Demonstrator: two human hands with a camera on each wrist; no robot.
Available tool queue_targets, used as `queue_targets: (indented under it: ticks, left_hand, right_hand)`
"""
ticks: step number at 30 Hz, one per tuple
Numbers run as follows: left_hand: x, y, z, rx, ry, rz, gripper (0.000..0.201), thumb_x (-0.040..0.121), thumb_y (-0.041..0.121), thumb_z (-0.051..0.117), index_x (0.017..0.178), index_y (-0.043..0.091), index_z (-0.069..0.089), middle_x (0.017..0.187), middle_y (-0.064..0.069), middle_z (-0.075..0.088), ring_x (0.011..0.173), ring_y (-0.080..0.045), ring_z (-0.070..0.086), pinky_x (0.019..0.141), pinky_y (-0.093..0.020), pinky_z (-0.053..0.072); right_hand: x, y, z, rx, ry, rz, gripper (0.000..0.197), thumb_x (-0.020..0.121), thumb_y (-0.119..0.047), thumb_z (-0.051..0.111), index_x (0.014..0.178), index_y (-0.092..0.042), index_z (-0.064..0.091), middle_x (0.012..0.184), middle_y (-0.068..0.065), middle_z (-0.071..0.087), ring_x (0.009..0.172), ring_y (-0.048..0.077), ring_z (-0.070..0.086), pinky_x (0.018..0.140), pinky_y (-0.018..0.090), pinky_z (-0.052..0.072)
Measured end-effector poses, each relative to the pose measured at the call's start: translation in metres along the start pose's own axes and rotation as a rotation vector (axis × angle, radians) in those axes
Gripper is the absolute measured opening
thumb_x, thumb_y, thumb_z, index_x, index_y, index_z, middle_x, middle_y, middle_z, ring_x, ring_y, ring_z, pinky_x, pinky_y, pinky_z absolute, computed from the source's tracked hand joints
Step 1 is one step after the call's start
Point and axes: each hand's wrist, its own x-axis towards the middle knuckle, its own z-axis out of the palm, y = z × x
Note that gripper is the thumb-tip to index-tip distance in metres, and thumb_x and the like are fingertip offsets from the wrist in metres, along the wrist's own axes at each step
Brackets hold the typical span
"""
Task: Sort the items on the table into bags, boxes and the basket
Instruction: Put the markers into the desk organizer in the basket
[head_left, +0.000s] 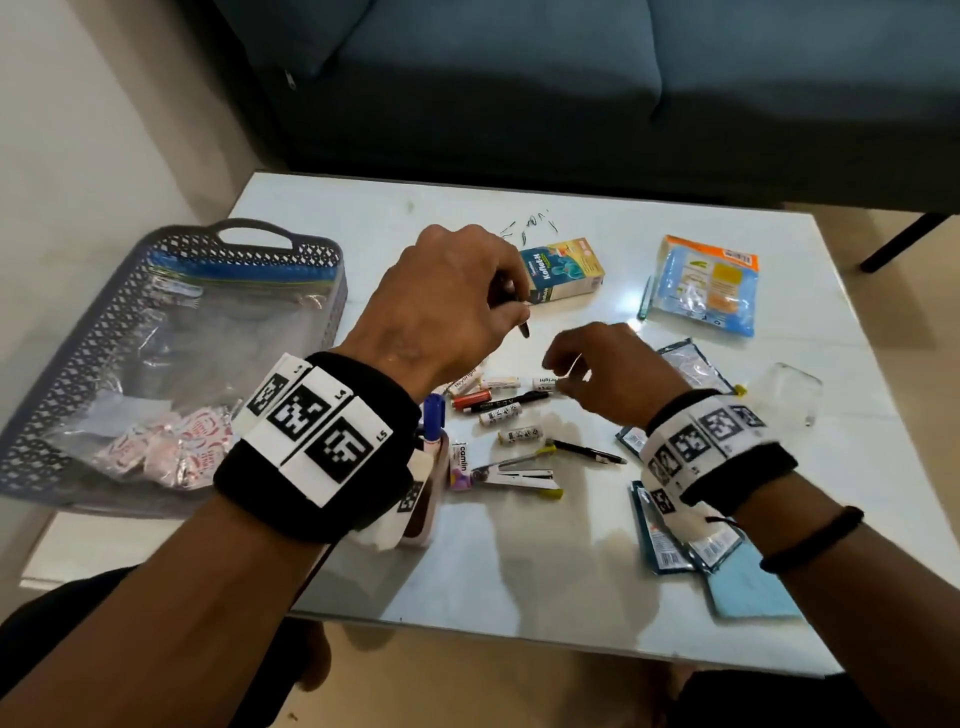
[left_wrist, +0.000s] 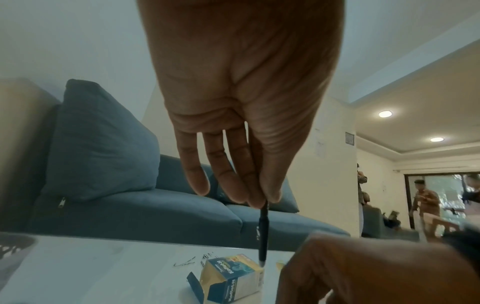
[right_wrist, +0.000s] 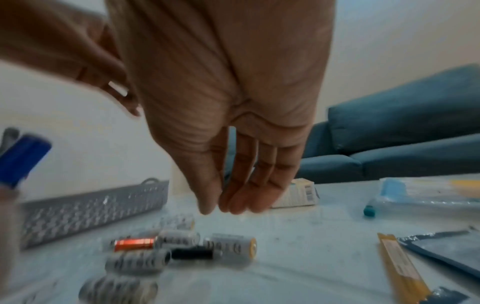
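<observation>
My left hand (head_left: 511, 312) hovers above the middle of the table and pinches a dark pen (head_left: 523, 328) between thumb and fingers, tip pointing down. The left wrist view shows the same pen (left_wrist: 263, 232) hanging from my fingertips (left_wrist: 255, 197) over a small blue-and-yellow carton (left_wrist: 231, 275). My right hand (head_left: 563, 371) is low over a cluster of batteries (head_left: 501, 415), fingers (right_wrist: 241, 197) nearly straight and holding nothing. An orange battery (right_wrist: 135, 243) and several white ones lie just below it. A grey lattice basket (head_left: 67, 374) at the left holds a clear zip bag of sweets (head_left: 171, 452).
Near the batteries lie a black pen (head_left: 511, 400), a second pen (head_left: 589, 452), a stapler (head_left: 514, 477), a glue tube (head_left: 460, 465) and a blue marker (head_left: 432, 413). Zip pouches (head_left: 670, 551), a blue cloth (head_left: 748, 587) and a blue-orange packet (head_left: 706, 283) sit right. Paper clips (head_left: 530, 223) lie behind the carton.
</observation>
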Motion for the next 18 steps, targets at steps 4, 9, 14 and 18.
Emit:
queue_targets:
  ticks: [4,9,14,18]
  left_hand:
    - [-0.004,-0.002,-0.016,-0.128,0.066,-0.041,0.010,0.088,0.029,0.078,0.096,0.027,0.072,0.092,0.013,0.072,0.079,0.001,0.067,0.085,-0.021,0.056]
    - [-0.013,-0.013,-0.038,-0.710,0.123,-0.273,0.016,0.083,0.023,0.083,0.092,0.016,0.072,0.087,0.003,0.078,0.083,-0.009,0.073,0.075,-0.026,0.059]
    - [-0.026,-0.027,-0.063,-1.337,0.014,-0.412,0.017,0.088,0.016,0.075,0.101,0.012,0.065,0.110,-0.011,0.077,0.094,-0.018,0.068,0.102,-0.041,0.054]
    - [-0.027,-0.040,-0.076,-1.590,0.036,-0.422,0.040,0.088,0.008,0.069,0.128,0.008,0.065,0.117,-0.013,0.075,0.088,-0.015,0.069,0.099,-0.036,0.056]
  right_hand:
    - [0.005,-0.008,0.020,-0.204,-0.123,-0.028,0.018,0.088,-0.015,0.072,0.105,-0.022,0.073,0.104,0.002,0.067,0.096,0.025,0.064,0.084,0.044,0.056]
    - [0.004,-0.010,0.034,-0.401,-0.132,-0.018,0.015,0.097,-0.020,0.060,0.108,-0.021,0.070,0.108,0.005,0.059,0.103,0.028,0.061,0.081,0.040,0.053]
    - [0.001,-0.007,0.032,-0.414,-0.138,-0.007,0.009,0.099,-0.026,0.052,0.106,-0.029,0.056,0.114,-0.004,0.052,0.112,0.019,0.054,0.084,0.033,0.046]
    - [-0.001,-0.012,-0.009,-0.176,-0.103,0.003,0.011,0.095,-0.030,0.066,0.089,-0.037,0.060,0.094,-0.014,0.065,0.090,0.005,0.062,0.079,0.029,0.054]
